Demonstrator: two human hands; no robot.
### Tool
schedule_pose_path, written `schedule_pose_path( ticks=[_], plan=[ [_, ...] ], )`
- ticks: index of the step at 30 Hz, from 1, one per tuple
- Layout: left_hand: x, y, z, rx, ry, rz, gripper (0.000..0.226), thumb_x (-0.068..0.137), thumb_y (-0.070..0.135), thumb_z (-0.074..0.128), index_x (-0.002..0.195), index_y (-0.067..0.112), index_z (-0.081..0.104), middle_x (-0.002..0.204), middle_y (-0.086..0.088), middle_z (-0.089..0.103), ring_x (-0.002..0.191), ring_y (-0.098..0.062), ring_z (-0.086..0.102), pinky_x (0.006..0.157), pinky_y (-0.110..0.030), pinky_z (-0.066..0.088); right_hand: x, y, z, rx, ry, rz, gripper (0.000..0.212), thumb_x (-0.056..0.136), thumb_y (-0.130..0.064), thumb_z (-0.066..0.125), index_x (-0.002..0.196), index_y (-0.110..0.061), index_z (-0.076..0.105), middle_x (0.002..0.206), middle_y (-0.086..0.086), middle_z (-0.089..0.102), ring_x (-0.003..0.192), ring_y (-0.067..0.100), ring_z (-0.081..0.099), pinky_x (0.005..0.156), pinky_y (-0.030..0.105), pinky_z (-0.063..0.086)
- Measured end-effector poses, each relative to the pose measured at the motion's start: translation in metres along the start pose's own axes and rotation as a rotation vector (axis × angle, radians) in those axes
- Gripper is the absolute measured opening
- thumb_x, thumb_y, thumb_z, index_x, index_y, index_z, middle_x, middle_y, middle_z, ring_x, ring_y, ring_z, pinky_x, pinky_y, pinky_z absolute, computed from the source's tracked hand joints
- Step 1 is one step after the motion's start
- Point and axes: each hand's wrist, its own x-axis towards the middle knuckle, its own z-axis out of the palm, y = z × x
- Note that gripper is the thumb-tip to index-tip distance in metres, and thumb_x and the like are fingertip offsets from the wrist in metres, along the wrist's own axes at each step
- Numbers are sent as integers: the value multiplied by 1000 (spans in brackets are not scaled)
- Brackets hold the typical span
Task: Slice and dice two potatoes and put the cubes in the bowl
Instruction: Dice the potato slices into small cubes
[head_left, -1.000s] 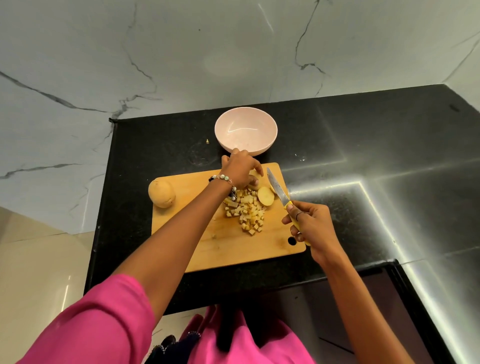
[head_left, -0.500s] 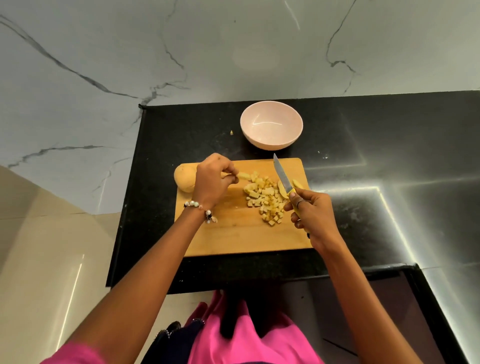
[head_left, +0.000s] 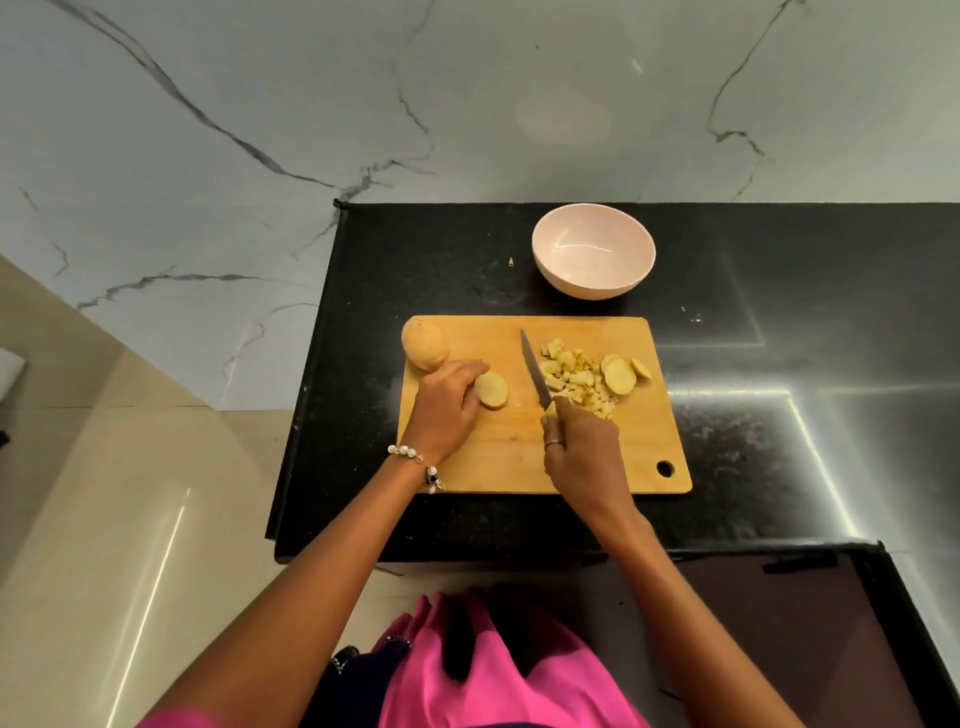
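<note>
A wooden cutting board (head_left: 493, 467) lies on the black counter. My left hand (head_left: 447, 402) grips a cut potato piece (head_left: 492, 389), cut face to the right, at the board's left middle. A whole potato (head_left: 425, 344) rests at the board's far left corner. My right hand (head_left: 579, 447) holds a knife (head_left: 535, 375) by its yellow handle, blade pointing away, between the held piece and a pile of potato cubes (head_left: 574, 376). Two round slices (head_left: 619, 375) lie to the right of the pile. The pink bowl (head_left: 593, 258) stands behind the board with nothing visible in it.
The black counter (head_left: 779, 441) ends at a left edge near the board, with pale floor below. A marble wall rises behind the bowl. A small yellow scrap (head_left: 511, 261) lies left of the bowl. A dark glossy panel sits at lower right.
My left hand has drawn a cut potato piece toward the board's middle, leaving the whole potato in view. The knife in my right hand has shifted to the left of the cube pile.
</note>
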Motion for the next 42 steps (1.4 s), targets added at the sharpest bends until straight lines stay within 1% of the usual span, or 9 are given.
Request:
schedule_pose_path(
  ticks=[3,7,11,17,23,29,31,37,42],
  plan=[
    [-1,3,3,7,-72,-35,47,79,15,72,123,4,59,123,-12,61,118,-24,52,105,-27,29,-10,-7,12,-127,-51,-80,35,95,-10,47,126,7,54,97,24,65,88,40,60,66,34,39],
    [-1,4,9,-6,-54,-80,57,75,19,76,127,6,56,125,-11,60,118,-23,51,98,-14,23,-14,-10,25,-218,-90,-73,40,88,-2,52,125,11,53,86,27,63,72,43,60,56,38,44],
    [-3,3,12,-57,-8,-135,57,74,17,76,127,9,57,128,-9,59,121,-20,50,96,-10,22,-12,-14,28,-260,-156,-44,46,95,-6,42,139,6,39,106,25,59,92,42,57,72,40,43],
    [-3,1,13,-102,13,-157,56,70,17,78,123,10,61,124,-4,61,117,-16,52,94,-6,23,-14,-24,32,-433,-236,17,51,96,-3,30,146,1,21,126,19,49,100,37,56,77,38,41],
    [-3,1,13,-123,28,-169,54,69,14,79,121,12,62,121,-3,63,114,-15,52,89,4,19,-8,-33,39,-502,-243,-2,48,96,0,24,144,7,21,121,22,51,93,37,60,73,37,44],
    [-3,1,16,-117,36,-177,54,70,18,79,121,12,62,124,-4,62,118,-17,51,96,-11,26,-34,-25,34,-494,-278,-15,53,93,4,30,144,10,19,119,25,51,85,40,62,68,40,47],
    [-3,-1,17,-119,36,-178,55,70,19,80,122,13,62,124,-4,61,119,-17,50,97,-14,28,-42,-23,29,-509,-320,5,56,93,3,29,146,8,14,125,23,47,90,38,61,70,39,45],
    [-4,-3,15,-132,18,-178,58,70,21,80,124,15,60,126,-2,60,120,-15,49,100,-15,28,-36,-27,20,-504,-340,34,56,94,-1,29,148,1,14,129,19,46,100,35,57,78,36,42],
    [-5,-6,11,-137,1,-169,63,70,23,80,129,15,56,129,-1,58,123,-13,47,100,-13,26,-24,-31,20,-474,-305,15,53,95,-3,31,147,1,18,125,19,49,100,37,56,74,37,41]
  ],
)
